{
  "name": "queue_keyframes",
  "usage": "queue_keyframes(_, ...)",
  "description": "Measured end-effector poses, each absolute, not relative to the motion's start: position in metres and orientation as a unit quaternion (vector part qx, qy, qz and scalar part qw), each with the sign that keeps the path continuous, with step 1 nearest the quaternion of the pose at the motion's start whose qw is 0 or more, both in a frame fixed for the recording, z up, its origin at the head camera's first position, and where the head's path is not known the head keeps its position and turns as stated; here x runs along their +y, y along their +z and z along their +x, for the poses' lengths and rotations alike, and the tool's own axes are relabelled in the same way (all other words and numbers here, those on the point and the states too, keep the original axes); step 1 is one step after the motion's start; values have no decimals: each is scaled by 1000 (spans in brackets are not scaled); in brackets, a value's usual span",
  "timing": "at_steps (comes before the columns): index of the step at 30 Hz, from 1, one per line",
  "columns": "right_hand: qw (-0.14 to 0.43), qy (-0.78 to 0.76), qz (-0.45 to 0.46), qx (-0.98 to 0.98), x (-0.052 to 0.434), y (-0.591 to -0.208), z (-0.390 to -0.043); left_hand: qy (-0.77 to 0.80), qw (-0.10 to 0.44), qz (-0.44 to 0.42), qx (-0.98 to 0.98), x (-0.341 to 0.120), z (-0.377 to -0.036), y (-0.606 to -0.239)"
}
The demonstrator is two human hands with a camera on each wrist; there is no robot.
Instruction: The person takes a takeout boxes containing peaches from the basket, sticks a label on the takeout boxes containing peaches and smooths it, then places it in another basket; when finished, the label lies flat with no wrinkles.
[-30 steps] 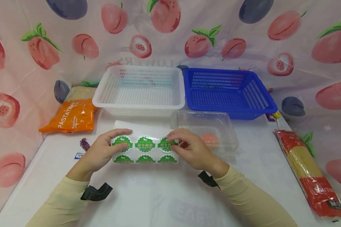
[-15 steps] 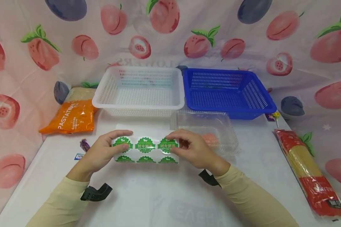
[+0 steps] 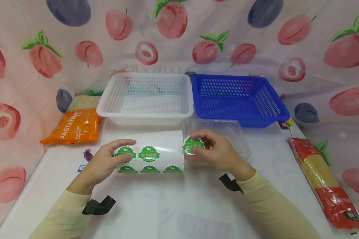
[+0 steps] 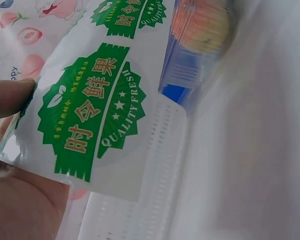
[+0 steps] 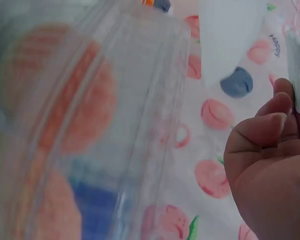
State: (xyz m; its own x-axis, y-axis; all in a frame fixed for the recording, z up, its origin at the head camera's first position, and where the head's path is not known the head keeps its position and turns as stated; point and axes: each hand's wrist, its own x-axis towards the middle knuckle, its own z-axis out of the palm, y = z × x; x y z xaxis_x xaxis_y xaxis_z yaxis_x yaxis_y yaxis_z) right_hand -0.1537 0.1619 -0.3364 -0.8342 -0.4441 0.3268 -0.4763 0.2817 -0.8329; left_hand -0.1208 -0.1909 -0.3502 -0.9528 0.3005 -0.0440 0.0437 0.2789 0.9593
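Observation:
My left hand pinches the left side of a white sheet of stickers printed with green scalloped seals, thumb on top. Just off the sheet's right edge, my right hand pinches one round green sticker between thumb and fingers. That sticker's white back shows in the right wrist view. Behind the right hand stands a clear plastic clamshell box. Reddish-yellow round fruit shows through its wall in the left wrist view. Lettering on a seal reads "Quality Fresh".
A white basket and a blue basket stand side by side at the back. An orange pasta bag and a small purple-wrapped candy lie left. On the right are a long red noodle packet and a lollipop.
The right-hand sticker of the upper row has come off the sheet in my right hand, which moved right. A blank white spot shows there. The left hand shifted slightly left with the sheet.

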Motion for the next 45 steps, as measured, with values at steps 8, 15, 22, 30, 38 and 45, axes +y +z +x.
queue_keyframes(8, -51, 531, 216, -818, 193, -331, -167, 572, 100, 81, 810, -204, -122, -356)
queue_keyframes(15, -61, 496, 163, -851, 214, -335, -174, 553, 104, 62, 825, -212, -127, -363)
queue_keyframes(22, -44, 449, 143, -881, 221, -344, -180, 553, 125, 42, 823, -219, -135, -372)
queue_keyframes(30, -24, 411, 160, -897, 222, -355, -188, 556, 148, 21, 818, -221, -145, -384)
queue_keyframes(38, -15, 369, 180, -911, 219, -358, -194, 551, 171, 21, 816, -220, -156, -394)
queue_keyframes(45, -29, 343, 178, -922, 218, -359, -199, 553, 175, 25, 815, -219, -160, -398)
